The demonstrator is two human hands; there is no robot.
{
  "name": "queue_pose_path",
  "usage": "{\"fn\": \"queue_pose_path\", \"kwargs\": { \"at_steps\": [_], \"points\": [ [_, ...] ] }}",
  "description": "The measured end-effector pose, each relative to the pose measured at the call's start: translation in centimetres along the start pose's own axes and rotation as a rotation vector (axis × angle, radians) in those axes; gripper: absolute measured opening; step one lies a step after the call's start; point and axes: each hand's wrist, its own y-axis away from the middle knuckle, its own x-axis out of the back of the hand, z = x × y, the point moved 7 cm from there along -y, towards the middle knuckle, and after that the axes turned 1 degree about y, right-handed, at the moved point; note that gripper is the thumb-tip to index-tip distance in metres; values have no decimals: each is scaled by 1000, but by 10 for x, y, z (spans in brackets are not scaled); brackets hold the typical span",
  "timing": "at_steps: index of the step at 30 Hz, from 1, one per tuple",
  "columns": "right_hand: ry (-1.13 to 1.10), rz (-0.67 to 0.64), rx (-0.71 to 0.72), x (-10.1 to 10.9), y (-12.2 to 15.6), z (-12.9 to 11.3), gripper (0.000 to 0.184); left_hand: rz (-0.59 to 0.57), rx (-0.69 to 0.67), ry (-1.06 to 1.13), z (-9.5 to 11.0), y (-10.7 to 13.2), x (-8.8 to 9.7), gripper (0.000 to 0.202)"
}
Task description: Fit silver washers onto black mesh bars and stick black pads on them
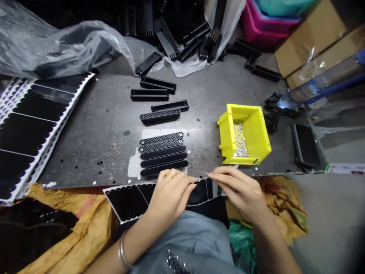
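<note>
My left hand is closed at the table's front edge, thumb and forefinger together; what they hold, if anything, cannot be made out. Opposite it, my right hand is also pinched, with a small pale sliver by its fingers too small to name. Under both hands a white-edged sheet of black stickers lies across my lap. Just beyond my left hand, a row of black plastic bars lies on a pale patch; two show a lattice face, three a smooth black one. Beyond my right hand stands a yellow bin with small silver metal parts.
More black bars lie farther back, with a heap on clear plastic. A stack of sticker sheets covers the left side. On the right are a phone, a clear-and-blue tube, a cardboard box and pink baskets.
</note>
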Motion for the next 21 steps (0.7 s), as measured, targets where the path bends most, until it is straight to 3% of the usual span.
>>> {"fn": "queue_pose_path", "kwargs": {
  "at_steps": [4, 7, 10, 13, 16, 18, 21],
  "points": [
    [-59, 27, 75, -16, -8, -6, 39, 19, 74, 137, -4, 0, 8, 14],
    [-203, 78, 123, -15, 0, -8, 33, 82, 81, 121, -7, 5, 12, 14],
    [-460, 74, 28, 0, 14, 4, 19, 244, 43, -59, -11, 12, 14, 15],
    [-670, 211, -141, 23, 13, 18, 21, 327, -40, -218, -9, 16, 9, 19],
    [-345, 301, -152, 25, -23, 10, 32, 371, -43, -263, -13, 16, 22, 20],
    [-86, 225, -32, 2, -61, -7, 41, 425, 61, -266, -29, 17, 46, 15],
    [6, 69, 199, -46, -112, -30, 36, 479, 325, -248, -73, 21, 88, 7]
  ]
}}
